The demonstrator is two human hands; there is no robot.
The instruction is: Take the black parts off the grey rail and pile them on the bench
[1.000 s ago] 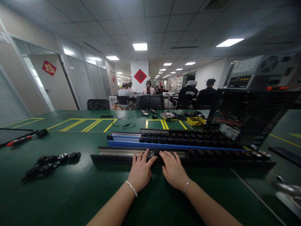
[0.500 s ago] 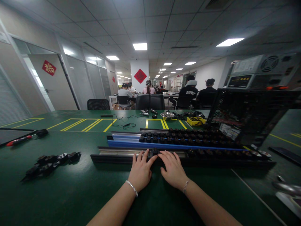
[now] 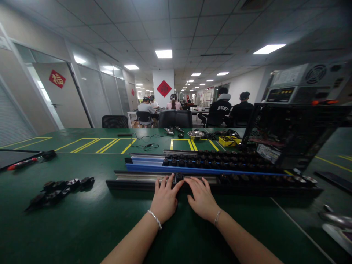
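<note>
A small black block (image 3: 179, 177) sits in the slot of the front black rail (image 3: 129, 185), between the fingertips of my two hands. My left hand (image 3: 165, 200) rests over the rail with fingers stretched and spread, its thumb and index finger close beside the block. To the right, my right hand (image 3: 202, 198) lies with extended fingers, its index fingertip at the block's right side. Whether either hand presses on the block is hard to see. Farther right, a row of similar black parts (image 3: 247, 178) fills the same rail.
Behind stand blue rails (image 3: 192, 170) lined with black parts. Loose black parts (image 3: 55, 192) and a red-handled tool (image 3: 22, 164) lie left. An open computer case (image 3: 297, 135) rises at the right. A metal bowl (image 3: 195, 135) and yellow item (image 3: 229, 141) are farther back.
The small black block has shifted slightly left along the rail, and my right fingertips have moved a little left with it. My left hand has stayed nearly still.
</note>
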